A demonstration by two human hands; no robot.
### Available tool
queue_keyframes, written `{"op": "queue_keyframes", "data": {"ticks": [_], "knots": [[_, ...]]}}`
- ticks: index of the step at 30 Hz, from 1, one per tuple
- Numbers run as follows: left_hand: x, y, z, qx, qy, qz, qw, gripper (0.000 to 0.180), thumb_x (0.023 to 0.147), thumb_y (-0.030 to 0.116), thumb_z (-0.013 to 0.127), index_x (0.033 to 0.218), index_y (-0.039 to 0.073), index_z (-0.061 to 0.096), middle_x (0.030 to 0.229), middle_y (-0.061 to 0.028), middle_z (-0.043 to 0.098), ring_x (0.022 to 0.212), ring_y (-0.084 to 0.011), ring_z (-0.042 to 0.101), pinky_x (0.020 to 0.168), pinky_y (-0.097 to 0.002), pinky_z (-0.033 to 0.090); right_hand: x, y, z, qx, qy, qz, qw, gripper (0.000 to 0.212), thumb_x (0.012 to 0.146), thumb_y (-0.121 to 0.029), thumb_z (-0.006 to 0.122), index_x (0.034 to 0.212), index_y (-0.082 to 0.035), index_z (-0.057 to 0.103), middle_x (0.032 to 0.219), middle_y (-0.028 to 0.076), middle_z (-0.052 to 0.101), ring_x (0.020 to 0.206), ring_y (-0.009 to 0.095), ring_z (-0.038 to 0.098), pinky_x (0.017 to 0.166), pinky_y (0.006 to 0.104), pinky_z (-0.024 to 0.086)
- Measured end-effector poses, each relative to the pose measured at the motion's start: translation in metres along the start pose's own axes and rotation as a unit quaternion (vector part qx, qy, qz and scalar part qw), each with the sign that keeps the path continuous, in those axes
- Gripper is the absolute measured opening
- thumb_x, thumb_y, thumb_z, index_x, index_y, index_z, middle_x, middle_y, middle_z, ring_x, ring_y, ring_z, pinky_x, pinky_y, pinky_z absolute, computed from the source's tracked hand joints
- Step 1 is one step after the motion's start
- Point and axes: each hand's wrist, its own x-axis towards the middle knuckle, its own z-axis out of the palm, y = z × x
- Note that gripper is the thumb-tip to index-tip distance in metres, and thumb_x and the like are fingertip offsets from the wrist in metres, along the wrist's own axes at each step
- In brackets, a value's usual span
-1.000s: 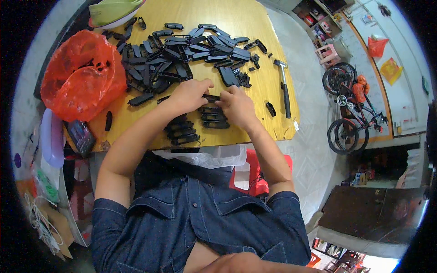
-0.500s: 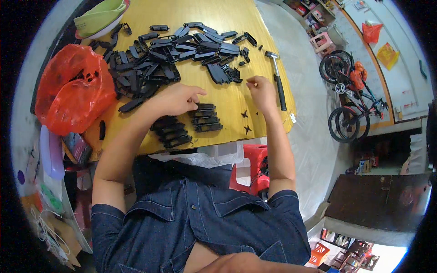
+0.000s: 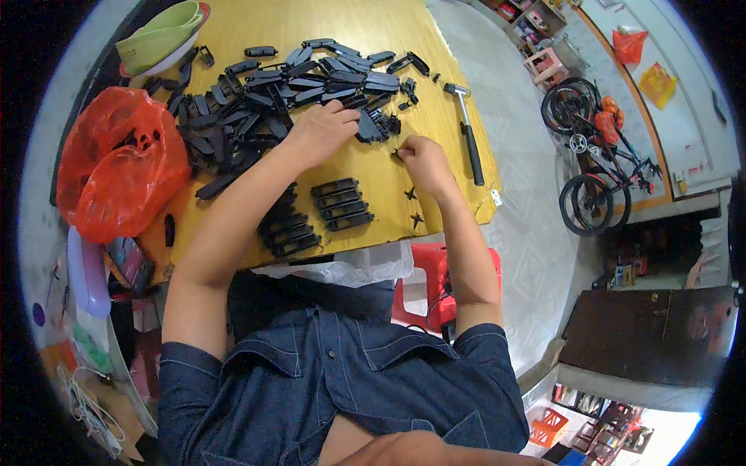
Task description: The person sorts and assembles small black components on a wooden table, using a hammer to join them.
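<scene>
My left hand (image 3: 322, 132) reaches over the near edge of a heap of black plastic parts (image 3: 268, 101), fingers extended and slightly bent. Its fingertips lie against long, flat parts there; no grip on one can be made out. To its right, my right hand (image 3: 425, 165) pinches a small black piece (image 3: 396, 154) just above the table. Small black cross-shaped pieces (image 3: 417, 219) lie below that hand. Two stacks of black slatted parts stand near the front edge: one set (image 3: 342, 203) in full sight, the other (image 3: 287, 231) partly behind my left forearm.
A hammer (image 3: 471, 144) with a black handle lies near the right edge of the yellow table (image 3: 388, 23). At left are a red plastic bag (image 3: 116, 167) and green and white bowls (image 3: 163, 39). A red stool (image 3: 420, 279) stands under the front edge.
My left hand has moved up and away from the slatted stacks to the heap. My right hand has come down and left, with a small black piece now showing in its pinch.
</scene>
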Motion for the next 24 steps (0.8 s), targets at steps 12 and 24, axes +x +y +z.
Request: {"op": "queue_keyframes", "data": {"ticks": [12, 24], "knots": [[0.006, 0.006, -0.001, 0.010, -0.017, -0.013, 1.000, 0.011, 0.075, 0.015, 0.053, 0.083, 0.015, 0.059, 0.089, -0.0001, 0.055, 0.091, -0.0181, 0.051, 0.079, -0.0348, 0.044, -0.022, -0.014, 0.007, -0.062, 0.068, -0.025, 0.995, 0.015, 0.074, -0.012, 0.062, 0.086, -0.004, 0.062, 0.081, 0.016, 0.061, 0.082, 0.032, 0.059, 0.071, 0.0392, 0.047], [-0.022, 0.012, -0.059, -0.175, -0.261, -0.164, 0.935, 0.026, 0.079, 0.022, 0.058, 0.100, 0.009, 0.065, 0.095, -0.0119, 0.062, 0.094, -0.0302, 0.058, 0.078, -0.0404, 0.047, -0.016, -0.059, 0.024, 0.114, 0.057, -0.234, 0.964, 0.012, 0.071, -0.001, 0.058, 0.081, -0.005, 0.061, 0.080, 0.010, 0.061, 0.080, 0.031, 0.057, 0.070, 0.0387, 0.047]]}}
